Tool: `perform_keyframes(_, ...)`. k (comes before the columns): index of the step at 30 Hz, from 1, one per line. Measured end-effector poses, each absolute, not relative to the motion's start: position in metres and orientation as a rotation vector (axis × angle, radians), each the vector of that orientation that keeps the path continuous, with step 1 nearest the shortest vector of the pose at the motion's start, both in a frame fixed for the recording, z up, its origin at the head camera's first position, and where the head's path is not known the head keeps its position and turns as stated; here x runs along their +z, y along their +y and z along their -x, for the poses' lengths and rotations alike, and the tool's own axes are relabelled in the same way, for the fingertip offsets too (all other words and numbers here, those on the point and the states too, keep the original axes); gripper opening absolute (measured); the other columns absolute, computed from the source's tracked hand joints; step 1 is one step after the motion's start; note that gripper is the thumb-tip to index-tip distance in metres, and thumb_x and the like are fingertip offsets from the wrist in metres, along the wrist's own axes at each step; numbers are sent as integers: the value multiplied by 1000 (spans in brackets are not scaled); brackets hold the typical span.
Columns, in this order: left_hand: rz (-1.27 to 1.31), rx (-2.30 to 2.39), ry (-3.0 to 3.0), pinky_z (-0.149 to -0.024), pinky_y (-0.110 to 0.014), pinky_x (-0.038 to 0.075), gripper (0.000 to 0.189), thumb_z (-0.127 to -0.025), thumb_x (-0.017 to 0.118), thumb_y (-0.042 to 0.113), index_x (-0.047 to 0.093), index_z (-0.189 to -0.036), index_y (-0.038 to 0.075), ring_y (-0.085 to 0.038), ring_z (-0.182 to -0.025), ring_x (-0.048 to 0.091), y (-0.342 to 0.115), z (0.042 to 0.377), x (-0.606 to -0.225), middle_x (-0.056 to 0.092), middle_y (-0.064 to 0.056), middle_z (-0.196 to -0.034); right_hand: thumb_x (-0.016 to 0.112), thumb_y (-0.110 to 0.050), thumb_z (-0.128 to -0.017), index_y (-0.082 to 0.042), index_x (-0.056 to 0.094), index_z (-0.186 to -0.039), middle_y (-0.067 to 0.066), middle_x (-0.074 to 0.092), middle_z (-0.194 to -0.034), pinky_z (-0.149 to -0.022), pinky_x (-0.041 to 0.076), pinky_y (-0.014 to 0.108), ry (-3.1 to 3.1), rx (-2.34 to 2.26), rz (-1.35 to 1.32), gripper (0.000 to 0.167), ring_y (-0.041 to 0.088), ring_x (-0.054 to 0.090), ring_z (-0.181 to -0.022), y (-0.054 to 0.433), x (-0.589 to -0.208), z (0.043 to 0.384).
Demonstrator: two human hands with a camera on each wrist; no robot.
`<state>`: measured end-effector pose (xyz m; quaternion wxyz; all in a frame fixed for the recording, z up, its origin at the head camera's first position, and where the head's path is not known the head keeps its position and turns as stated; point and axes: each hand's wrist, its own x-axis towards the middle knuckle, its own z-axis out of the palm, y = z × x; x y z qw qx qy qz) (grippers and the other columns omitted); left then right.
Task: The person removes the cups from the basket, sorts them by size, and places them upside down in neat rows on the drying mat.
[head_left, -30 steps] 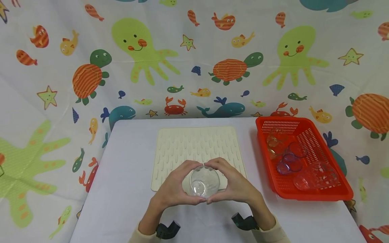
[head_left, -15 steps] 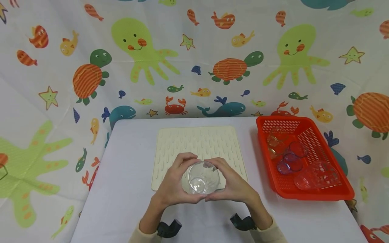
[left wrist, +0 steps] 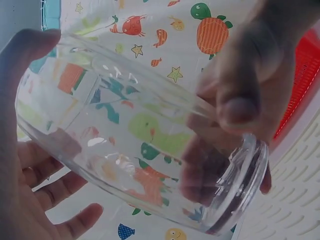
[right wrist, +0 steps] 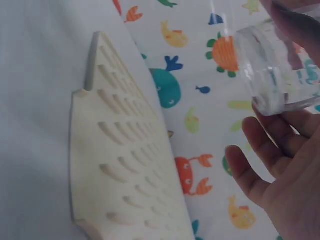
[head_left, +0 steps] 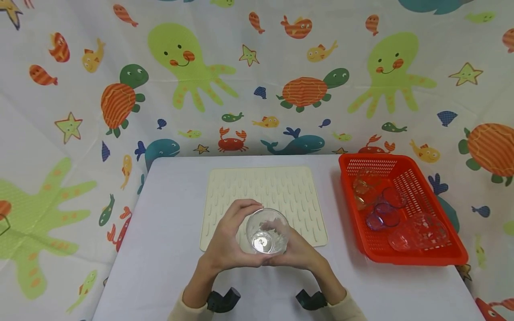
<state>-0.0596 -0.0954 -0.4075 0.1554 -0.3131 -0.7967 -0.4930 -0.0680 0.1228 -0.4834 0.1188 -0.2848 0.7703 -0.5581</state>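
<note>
A clear drinking glass (head_left: 262, 223) is held up between both hands, tilted so its mouth faces the head camera. My left hand (head_left: 225, 244) grips it on the left side near the rim, its thumb and fingers curved about the wall. Lower down, toward the base, my right hand (head_left: 304, 253) holds it from the right. In the left wrist view, the right thumb lies along the thick base of the glass (left wrist: 145, 120), with fingers showing through the wall. A cream ridged mat (head_left: 257, 183) lies on the table beyond and below the hands.
At the table's right side stands a red plastic basket (head_left: 417, 257). Inside it lie an amber glass (head_left: 361, 187), a purple glass (head_left: 383, 217) and a reddish-looking clear glass (head_left: 421, 232). A sea-animal cloth (head_left: 257, 80) hangs behind the white table (head_left: 172, 209).
The right hand has slid left and lower, from the rim side toward the glass's base. The glass has tipped and risen slightly toward the upper left; the left hand has shifted a little with it.
</note>
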Motion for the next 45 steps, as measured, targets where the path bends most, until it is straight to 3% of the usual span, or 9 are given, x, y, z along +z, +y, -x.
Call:
perform_keyframes(5, 904, -1386, -2239, -106, -33, 54, 85, -62, 91, 47, 60, -132, 9, -20, -122, 57, -98, 60, -406, 57, -4, -131, 92, -20, -70, -23, 53, -134, 11, 53, -144, -100, 53, 28, 2193, -1699, 793, 75, 24, 57, -123, 115, -492, 67)
perform_keyframes(12, 867, -1369, -2253, -103, -35, 56, 84, -64, 89, 50, 60, -132, 11, -19, -122, 56, -110, 59, -404, 57, -5, -132, 92, -24, -72, -26, 55, -134, 0, 54, -146, -110, 49, 38, 2260, -1734, 831, 72, 19, 55, -131, 111, -499, 68)
perform_keyframes(16, 819, -1389, -2290, -103, -32, 55, 85, -61, 93, 45, 59, -133, 14, -18, -121, 56, -123, 57, -405, 57, -4, -132, 92, -24, -73, -21, 57, -132, 2, 61, -134, -101, 54, 33, 2316, -1736, 924, 68, 13, 58, -122, 116, -503, 71)
perform_keyframes(19, 778, -1426, -2319, -105, -27, 52, 87, -57, 96, 35, 59, -134, 16, -17, -121, 56, -133, 54, -406, 58, -3, -132, 92, -19, -72, -18, 58, -130, 1, 63, -126, -92, 54, 28, 2288, -1783, 962, 67, 10, 59, -114, 119, -503, 73)
perform_keyframes(23, 736, -1476, -2344, -104, -24, 50, 90, -52, 97, 21, 59, -134, 16, -17, -120, 56, -147, 49, -411, 58, -3, -131, 90, -6, -71, -13, 57, -130, 7, 62, -126, -93, 52, 25, 2183, -1886, 959, 68, 9, 58, -112, 126, -502, 76)
perform_keyframes(26, 721, -1490, -2371, -97, -23, 52, 89, -54, 96, 20, 59, -135, 15, -15, -117, 56, -157, 46, -418, 59, -3, -131, 86, 6, -70, -5, 55, -132, 16, 59, -126, -97, 50, 23, 2065, -1989, 963, 70, 10, 57, -113, 133, -501, 78)
perform_keyframes(30, 719, -1492, -2405, -90, -25, 52, 86, -59, 94, 23, 58, -136, 15, -16, -113, 56, -166, 42, -429, 59, -2, -130, 79, 17, -68, 5, 52, -131, 13, 59, -127, -96, 51, 24, 1907, -2108, 980, 70, 13, 55, -114, 138, -498, 82)
perform_keyframes(34, 706, -1563, -2415, -91, -27, 53, 84, -60, 93, 19, 57, -136, 15, -16, -111, 57, -171, 38, -441, 60, -4, -130, 76, 15, -69, 10, 50, -130, 3, 59, -128, -98, 52, 27, 1817, -2178, 987, 66, 14, 55, -116, 139, -491, 86)
perform_keyframes(45, 673, -1746, -2553, -95, -31, 53, 82, -71, 89, 22, 51, -144, 19, -7, -124, 53, -174, 27, -476, 52, -1, -146, 79, -5, -78, 15, 48, -129, 4, 61, -128, -101, 53, 28, 1691, -2294, 1042, 63, 17, 56, -118, 125, -473, 97)
